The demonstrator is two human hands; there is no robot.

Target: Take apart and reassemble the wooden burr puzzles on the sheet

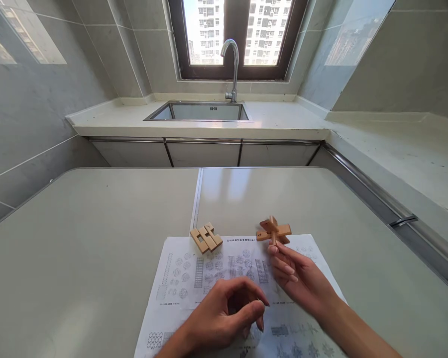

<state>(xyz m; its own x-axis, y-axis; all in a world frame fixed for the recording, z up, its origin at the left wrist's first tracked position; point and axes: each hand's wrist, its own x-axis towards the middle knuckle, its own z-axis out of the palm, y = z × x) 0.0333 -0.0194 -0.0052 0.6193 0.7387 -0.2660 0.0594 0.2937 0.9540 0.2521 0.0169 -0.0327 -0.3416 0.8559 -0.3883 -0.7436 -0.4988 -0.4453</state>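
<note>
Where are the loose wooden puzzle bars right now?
In the head view, the loose wooden bars lie left of centre on the instruction sheet's top edge, left of the crossed assembly at the right hand's fingertips.

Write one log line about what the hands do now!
right hand: holds crossed wooden puzzle | left hand: curled, empty, over instruction sheet | loose wooden pieces: on sheet

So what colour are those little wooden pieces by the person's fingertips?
Light tan, natural wood: the crossed wooden pieces at the right hand's fingertips, seen in the head view.

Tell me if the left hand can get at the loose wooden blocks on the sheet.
Probably yes: the left hand hovers empty over the paper sheet, and nothing lies between it and the wooden blocks ahead.
</note>
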